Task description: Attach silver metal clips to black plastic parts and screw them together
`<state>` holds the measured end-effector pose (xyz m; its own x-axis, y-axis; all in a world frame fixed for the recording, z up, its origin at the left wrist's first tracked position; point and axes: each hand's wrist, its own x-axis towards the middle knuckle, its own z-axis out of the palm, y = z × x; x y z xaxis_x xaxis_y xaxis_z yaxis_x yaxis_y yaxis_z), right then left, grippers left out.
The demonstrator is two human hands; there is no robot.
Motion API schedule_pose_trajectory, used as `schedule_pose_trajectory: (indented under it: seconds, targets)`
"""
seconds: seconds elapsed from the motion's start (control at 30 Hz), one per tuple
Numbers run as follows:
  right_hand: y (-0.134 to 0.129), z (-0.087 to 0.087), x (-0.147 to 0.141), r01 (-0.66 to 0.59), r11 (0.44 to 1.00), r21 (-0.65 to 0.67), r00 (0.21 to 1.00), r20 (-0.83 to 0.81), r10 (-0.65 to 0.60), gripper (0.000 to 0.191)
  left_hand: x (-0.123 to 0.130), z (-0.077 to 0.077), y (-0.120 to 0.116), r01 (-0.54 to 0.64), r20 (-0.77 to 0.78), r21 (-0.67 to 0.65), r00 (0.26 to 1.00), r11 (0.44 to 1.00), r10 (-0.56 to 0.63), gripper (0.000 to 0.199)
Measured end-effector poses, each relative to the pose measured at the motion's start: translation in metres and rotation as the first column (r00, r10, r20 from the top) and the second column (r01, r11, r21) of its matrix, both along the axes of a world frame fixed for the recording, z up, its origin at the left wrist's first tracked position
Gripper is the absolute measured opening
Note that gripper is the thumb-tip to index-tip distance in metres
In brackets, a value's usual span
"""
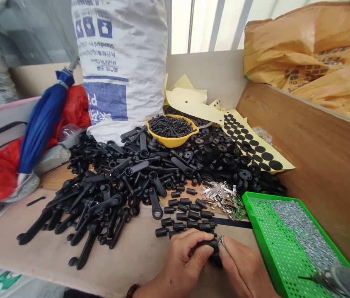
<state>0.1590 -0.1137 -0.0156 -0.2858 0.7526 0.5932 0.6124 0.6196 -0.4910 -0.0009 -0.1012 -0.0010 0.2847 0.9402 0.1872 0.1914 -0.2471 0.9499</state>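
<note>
Blue umbrella (42,120), woven sack (121,62), orange bag (305,54)

The left hand (184,265) curls its fingers (198,258) inward — the right hand (243,269) sits touching it, thumb (223,245) pressed close.

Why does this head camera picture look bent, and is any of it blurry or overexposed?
Head view: wide-angle distortion makes the tall white woven sack lean and the brown wooden board slant; the bright window strip is washed out; light is soft, shadows faint; the left hand and right hand look fairly sharp, but the grey object in the bottom right corner is blurred.
</note>
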Motion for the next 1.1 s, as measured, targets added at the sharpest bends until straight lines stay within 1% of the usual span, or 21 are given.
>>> schedule_pose_trajectory:
  seconds: [0.07, 0.17, 0.23, 0.27, 0.37, 0.43, 0.67, 0.93, 1.1]
  targets:
    - [0.001, 0.003, 0.0, 0.003, 0.998, -0.058, 1.0, 0.017, -0.002, 0.026, -0.002, 0.003, 0.005, 0.045, -0.071, -0.064, 0.996, 0.997, -0.05, 0.019]
    - [0.003, 0.009, 0.001, -0.023, 0.997, -0.08, 0.994, 0.102, 0.031, 0.027, -0.006, 0.008, 0.012, 0.093, -0.17, -0.108, 0.979, 0.99, -0.111, 0.019]
    - [0.004, 0.011, 0.004, -0.015, 0.997, -0.069, 0.987, 0.16, 0.026, 0.029, -0.009, 0.011, 0.016, 0.114, -0.233, -0.088, 0.963, 0.99, -0.132, 0.019]
    - [0.005, 0.013, 0.006, 0.008, 0.998, -0.065, 0.983, 0.182, 0.004, 0.03, -0.011, 0.012, 0.018, 0.123, -0.262, -0.073, 0.955, 0.99, -0.138, 0.019]
    - [0.008, 0.015, 0.015, 0.12, 0.992, -0.04, 0.97, 0.219, -0.109, 0.03, -0.016, 0.015, 0.025, 0.137, -0.343, 0.004, 0.931, 0.991, -0.127, 0.02]
    - [0.011, 0.016, 0.022, 0.165, 0.986, -0.032, 0.957, 0.248, -0.152, 0.03, -0.018, 0.015, 0.031, 0.148, -0.395, 0.058, 0.912, 0.987, -0.114, 0.022]
    - [0.02, 0.014, 0.031, 0.196, 0.98, -0.037, 0.938, 0.3, -0.176, 0.028, -0.013, 0.002, 0.052, 0.26, -0.505, 0.192, 0.853, 0.946, -0.132, 0.019]
    - [0.027, 0.013, 0.033, 0.194, 0.981, -0.004, 0.936, 0.301, -0.184, 0.028, -0.003, 0.0, 0.062, 0.335, -0.594, 0.163, 0.785, 0.928, -0.179, 0.021]
    - [0.029, 0.013, 0.033, 0.153, 0.988, 0.006, 0.945, 0.291, -0.148, 0.026, -0.006, -0.009, 0.064, 0.341, -0.578, 0.198, 0.797, 0.919, -0.172, 0.019]
